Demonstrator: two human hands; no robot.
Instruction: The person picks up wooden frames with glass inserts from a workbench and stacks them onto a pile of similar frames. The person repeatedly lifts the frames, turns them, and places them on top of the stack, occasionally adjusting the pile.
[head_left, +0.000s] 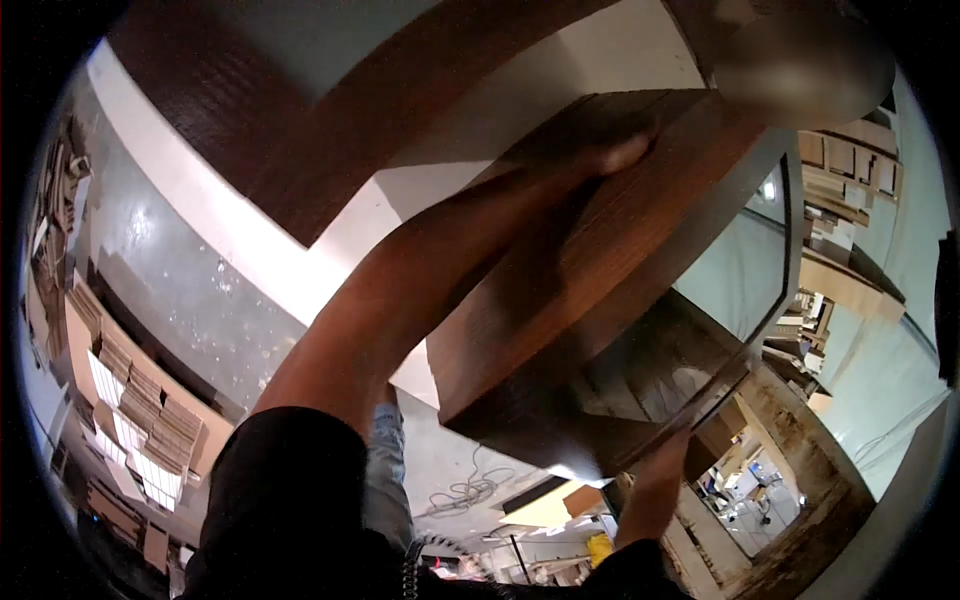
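A large dark brown wooden frame [590, 265] stands tilted before me, with a shiny, mirror-like panel [735, 270] along its right side. My left arm stretches across its broad face. At the far end my left hand [625, 155] grips the wood, its fingers partly lost in shadow. Lower down, my right hand [672, 460] is closed on the frame's near right edge, and some of its fingers are hidden behind that edge. Pale reflections show in the glossy part close to my right hand.
Another dark brown frame [290, 150] lies on a white surface [290, 275] at upper left. Stacked boards [140, 420] stand at left on the grey floor. A coiled cable [475, 490] lies below. Wood pieces fill shelves [840, 180] at right. A blurred rounded shape [805, 70] is at upper right.
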